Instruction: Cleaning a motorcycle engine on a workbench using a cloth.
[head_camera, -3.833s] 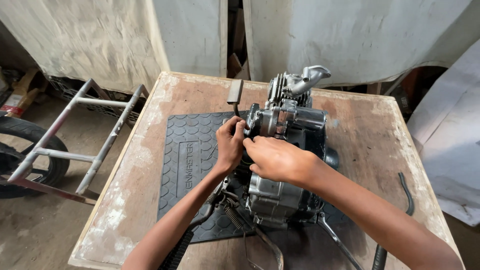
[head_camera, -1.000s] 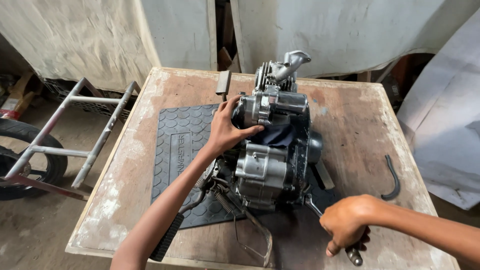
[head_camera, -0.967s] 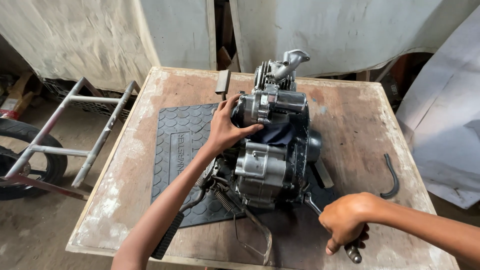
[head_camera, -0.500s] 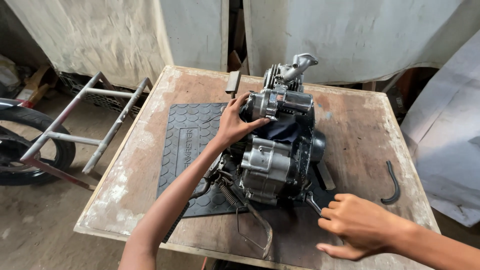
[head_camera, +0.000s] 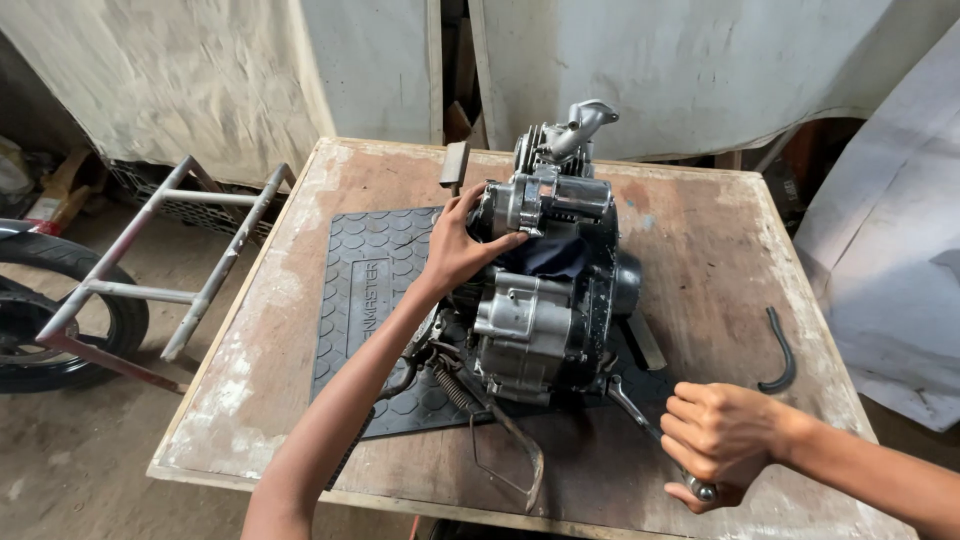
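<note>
The bench (head_camera: 700, 250) in front of me is a square wooden top, its surface worn and patched with pale stains, and it carries everything I am working on. A black rubber mat (head_camera: 375, 290) with a hexagon pattern lies on its left-centre part. The motorcycle engine (head_camera: 550, 290) stands on that mat near the middle of the bench, grey and black metal, its intake pipe pointing up at the far end and a bare spring and a thin bent lever hanging out at the near side.

Off the bench to my left, a metal frame (head_camera: 170, 260) of pale tubes leans on the floor, and beside it I see part of a black tyre (head_camera: 60, 310). Pale cloth sheets (head_camera: 700, 60) hang behind the bench.

My left hand (head_camera: 460, 245) is spread against the upper left side of the engine, fingers laid over the rounded silver housing, thumb up. My right hand (head_camera: 715, 440) is closed in a fist around a slim metal lever (head_camera: 640, 420) that runs from the engine's lower right corner toward me; its rounded end shows just below my fingers.

A small curved black hose (head_camera: 780, 350) lies on the bare wood to the right, well apart from the engine. A short flat metal piece (head_camera: 455, 165) rests at the far edge of the mat.
</note>
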